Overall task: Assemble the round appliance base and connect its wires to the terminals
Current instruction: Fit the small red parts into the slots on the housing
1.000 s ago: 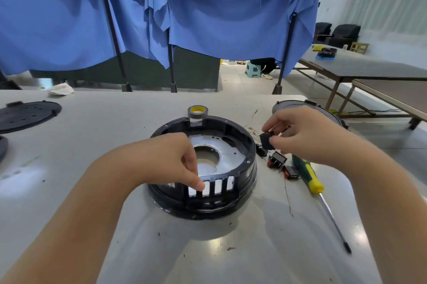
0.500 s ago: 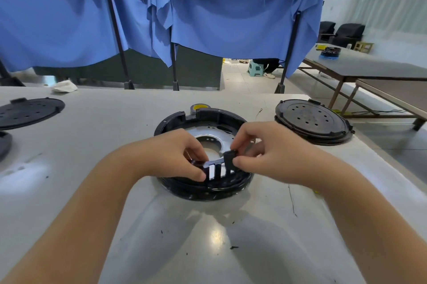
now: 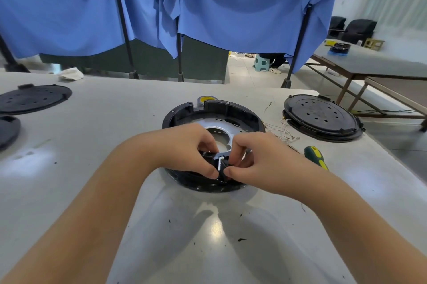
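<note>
Plastic ring base point(image 3: 215, 110) — black, round, silvery metal plate inside — sits mid-bench point(image 3: 115, 122). At its 6 o'clock rim, your left hand point(image 3: 184, 145) and right hand point(image 3: 258, 159) pinch a small black part point(image 3: 222, 167) — both grips curled tight.

Head-worn wide-angle view | aimed forward and down across a grey worktable point(image 3: 92, 191) | both forearms seen entering from the bottom corners, meeting close below at a round black base point(image 3: 213, 111) | blue curtains point(image 3: 231, 18) taken in beyond the far edge | edges bowed by the lens
</note>
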The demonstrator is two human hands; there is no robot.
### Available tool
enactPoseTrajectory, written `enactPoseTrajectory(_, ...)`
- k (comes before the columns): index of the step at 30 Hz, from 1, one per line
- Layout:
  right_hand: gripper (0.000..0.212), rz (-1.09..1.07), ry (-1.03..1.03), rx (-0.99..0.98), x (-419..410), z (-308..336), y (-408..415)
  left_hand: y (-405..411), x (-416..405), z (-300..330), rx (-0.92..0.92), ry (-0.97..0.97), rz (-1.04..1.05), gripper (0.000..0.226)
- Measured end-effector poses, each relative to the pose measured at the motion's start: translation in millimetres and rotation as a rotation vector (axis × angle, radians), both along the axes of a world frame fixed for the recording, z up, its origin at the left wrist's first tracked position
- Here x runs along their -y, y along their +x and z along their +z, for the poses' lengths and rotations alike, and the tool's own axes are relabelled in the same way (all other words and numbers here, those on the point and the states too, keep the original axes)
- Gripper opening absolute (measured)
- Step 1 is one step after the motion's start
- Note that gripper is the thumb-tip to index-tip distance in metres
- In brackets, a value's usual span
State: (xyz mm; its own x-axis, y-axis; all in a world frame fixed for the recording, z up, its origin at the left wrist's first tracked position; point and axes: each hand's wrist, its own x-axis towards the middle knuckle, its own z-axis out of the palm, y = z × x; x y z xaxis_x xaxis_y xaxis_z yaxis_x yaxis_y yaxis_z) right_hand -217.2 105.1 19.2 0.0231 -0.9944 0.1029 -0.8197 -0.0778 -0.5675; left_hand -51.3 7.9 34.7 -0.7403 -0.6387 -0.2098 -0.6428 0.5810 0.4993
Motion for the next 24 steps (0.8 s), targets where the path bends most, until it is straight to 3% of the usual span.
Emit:
enactPoseTrajectory(10,0.015,0.014,-0.032,-0.046,-2.1,0.5,8.4,-1.5,-1.7,-0.2,0.024,-0.049,0.004,0.036)
enactPoseTrajectory(24,0.01,0.04,-0.021,0.013,-0.2,2.3,0.7,-1.7,-6.2,2.9,-0.005,-0.029,0.0,0.022)
